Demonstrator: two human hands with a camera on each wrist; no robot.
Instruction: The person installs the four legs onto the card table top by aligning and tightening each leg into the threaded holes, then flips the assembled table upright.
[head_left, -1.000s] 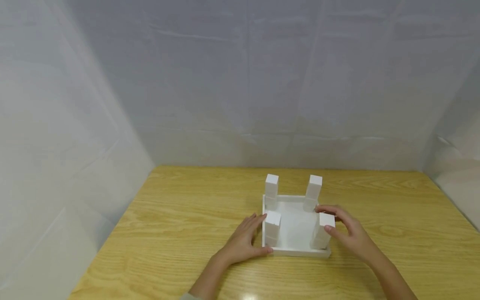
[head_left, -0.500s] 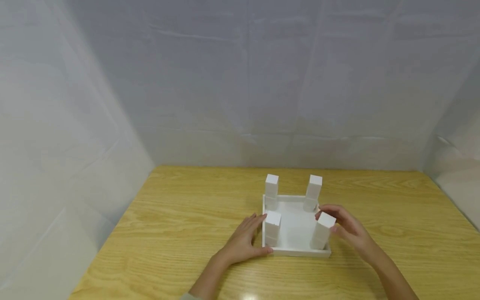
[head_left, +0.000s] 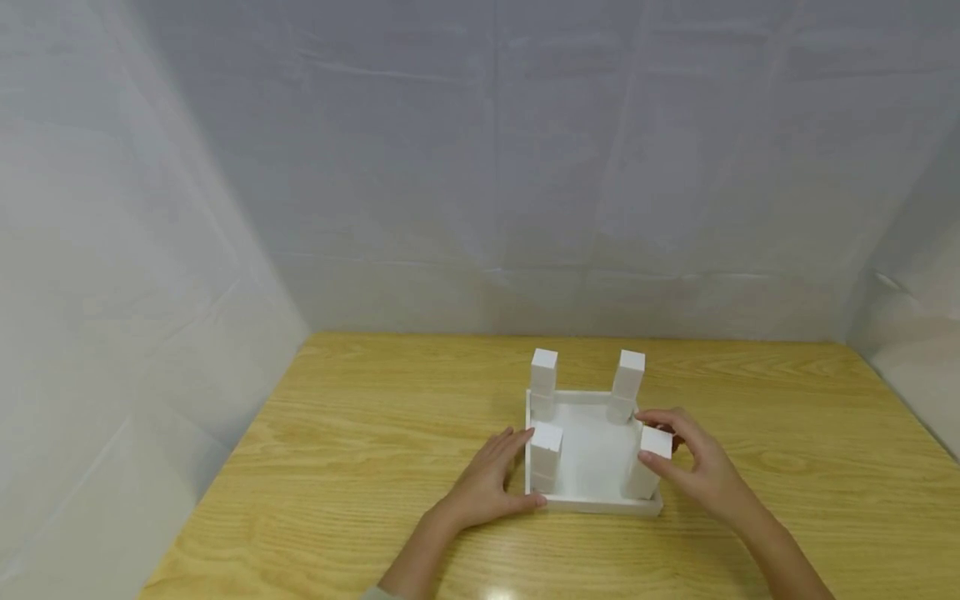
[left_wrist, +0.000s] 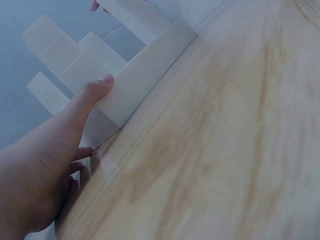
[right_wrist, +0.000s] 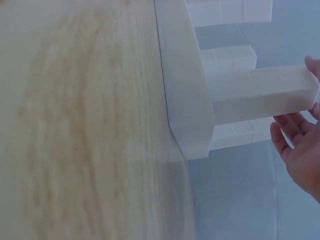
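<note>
Head view showed a white square tray (head_left: 592,454) lying on the wooden desk (head_left: 360,467), with four white upright posts rising from its corners. The left hand (head_left: 483,483) rested on the desk against the tray's left side, its fingers fairly straight along the left wall and the thumb touching the near left corner; its grip was spread, holding nothing. The near left post (head_left: 545,457) stood just beside those fingers. The right hand (head_left: 693,462) was at the tray's right side, its grip pinching the top of the near right post (head_left: 649,461), thumb on the near face and fingers curled over the far side. That post leaned slightly to the right. The two far posts (head_left: 543,382) (head_left: 626,383) stood untouched at the back corners.

Left wrist view showed the left thumb (left_wrist: 95,92) pressed flat on the tray's outer wall (left_wrist: 145,75), the other fingers tucked low where the wall met the desk.

Right wrist view showed the right hand's fingers (right_wrist: 287,137) at the end of the near right post (right_wrist: 260,97), beside the tray's corner (right_wrist: 192,125).
</note>
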